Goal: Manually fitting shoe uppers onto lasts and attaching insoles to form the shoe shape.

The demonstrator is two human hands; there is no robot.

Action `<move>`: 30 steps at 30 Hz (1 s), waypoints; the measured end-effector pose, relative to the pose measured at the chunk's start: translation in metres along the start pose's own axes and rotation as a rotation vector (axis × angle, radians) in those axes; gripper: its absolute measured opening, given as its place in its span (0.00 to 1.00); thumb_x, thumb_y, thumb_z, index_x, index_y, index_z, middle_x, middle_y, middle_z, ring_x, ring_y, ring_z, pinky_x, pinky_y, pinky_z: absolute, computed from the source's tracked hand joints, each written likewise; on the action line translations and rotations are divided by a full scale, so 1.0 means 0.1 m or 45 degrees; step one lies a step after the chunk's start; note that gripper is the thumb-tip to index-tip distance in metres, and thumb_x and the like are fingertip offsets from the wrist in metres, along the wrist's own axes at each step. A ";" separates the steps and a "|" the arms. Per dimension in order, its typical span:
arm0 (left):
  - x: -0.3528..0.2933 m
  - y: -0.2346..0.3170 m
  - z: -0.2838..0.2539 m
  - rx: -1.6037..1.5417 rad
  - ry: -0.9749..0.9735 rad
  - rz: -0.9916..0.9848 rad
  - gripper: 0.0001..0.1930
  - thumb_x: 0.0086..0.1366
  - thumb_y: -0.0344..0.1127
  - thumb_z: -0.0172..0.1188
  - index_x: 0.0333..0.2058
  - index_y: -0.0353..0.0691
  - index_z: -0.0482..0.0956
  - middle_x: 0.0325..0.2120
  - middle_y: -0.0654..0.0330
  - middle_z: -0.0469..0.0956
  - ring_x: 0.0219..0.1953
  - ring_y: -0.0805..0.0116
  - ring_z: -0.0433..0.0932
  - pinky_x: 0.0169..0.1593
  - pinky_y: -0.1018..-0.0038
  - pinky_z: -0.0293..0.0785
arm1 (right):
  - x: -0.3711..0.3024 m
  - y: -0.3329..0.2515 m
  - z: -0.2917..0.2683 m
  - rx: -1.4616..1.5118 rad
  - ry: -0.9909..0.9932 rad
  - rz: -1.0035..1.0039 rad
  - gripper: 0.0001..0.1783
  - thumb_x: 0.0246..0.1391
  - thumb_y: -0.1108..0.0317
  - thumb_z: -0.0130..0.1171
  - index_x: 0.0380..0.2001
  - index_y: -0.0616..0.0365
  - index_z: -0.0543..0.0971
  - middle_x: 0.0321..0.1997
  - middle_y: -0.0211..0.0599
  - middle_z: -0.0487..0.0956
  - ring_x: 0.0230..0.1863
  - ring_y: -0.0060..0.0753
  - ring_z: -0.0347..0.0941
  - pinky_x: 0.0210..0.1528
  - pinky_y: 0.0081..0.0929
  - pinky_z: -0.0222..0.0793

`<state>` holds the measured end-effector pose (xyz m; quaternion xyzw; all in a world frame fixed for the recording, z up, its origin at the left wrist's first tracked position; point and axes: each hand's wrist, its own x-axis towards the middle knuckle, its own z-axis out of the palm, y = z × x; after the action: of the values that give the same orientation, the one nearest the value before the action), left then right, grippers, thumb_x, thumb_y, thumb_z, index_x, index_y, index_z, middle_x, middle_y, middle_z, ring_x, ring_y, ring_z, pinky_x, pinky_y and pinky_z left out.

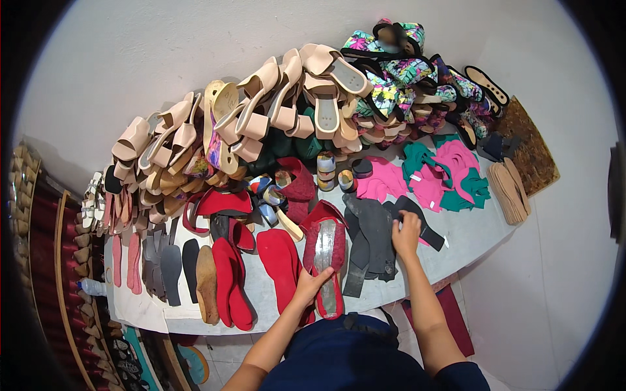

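Pale tabletop (476, 228), heeled sandals (261, 104) heaped behind. Left hand (314, 285) grips a red sandal (324, 244) low down, long axis pointing away from the body; right hand (407, 233), loosely curled, is over dark grey cutouts (373, 242) just right of it, can't tell if gripping.

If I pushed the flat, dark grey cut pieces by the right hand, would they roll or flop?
The flat, dark grey cut pieces probably wouldn't roll, because they lie flat. They look thin, so they'd likely bend or flop when lifted. Where they overlap, the upper ones might slide over those below.
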<state>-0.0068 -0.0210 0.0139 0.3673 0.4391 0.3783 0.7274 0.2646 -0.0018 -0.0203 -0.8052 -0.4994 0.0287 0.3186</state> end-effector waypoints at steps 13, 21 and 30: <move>0.02 -0.05 -0.04 -0.280 0.077 -0.110 0.39 0.59 0.65 0.23 0.53 0.36 0.58 0.46 0.54 0.67 0.48 0.64 0.66 0.53 0.70 0.59 | 0.41 0.68 -0.23 -0.168 -0.289 0.345 0.27 0.36 0.65 0.62 0.43 0.59 0.69 0.42 0.45 0.71 0.45 0.46 0.66 0.45 0.36 0.61; 0.03 -0.03 0.00 -0.273 0.048 -0.160 0.38 0.59 0.65 0.24 0.53 0.36 0.58 0.47 0.54 0.67 0.48 0.64 0.65 0.54 0.70 0.58 | 0.57 0.80 -0.49 0.535 -0.320 0.337 0.09 0.45 0.71 0.57 0.31 0.58 0.70 0.24 0.25 0.69 0.25 0.19 0.63 0.29 0.18 0.60; 0.04 -0.11 -0.10 -0.339 0.043 -0.142 0.37 0.60 0.64 0.24 0.53 0.37 0.58 0.46 0.55 0.67 0.47 0.64 0.66 0.53 0.70 0.59 | 0.46 -0.26 -0.85 1.624 -0.651 0.571 0.17 0.47 0.73 0.52 0.42 0.55 0.64 0.37 0.29 0.72 0.36 0.22 0.71 0.30 0.21 0.72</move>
<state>-0.0118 -0.0201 -0.0004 0.2363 0.4171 0.3983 0.7820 0.2980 0.0024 0.0736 -0.5136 -0.2672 0.5668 0.5862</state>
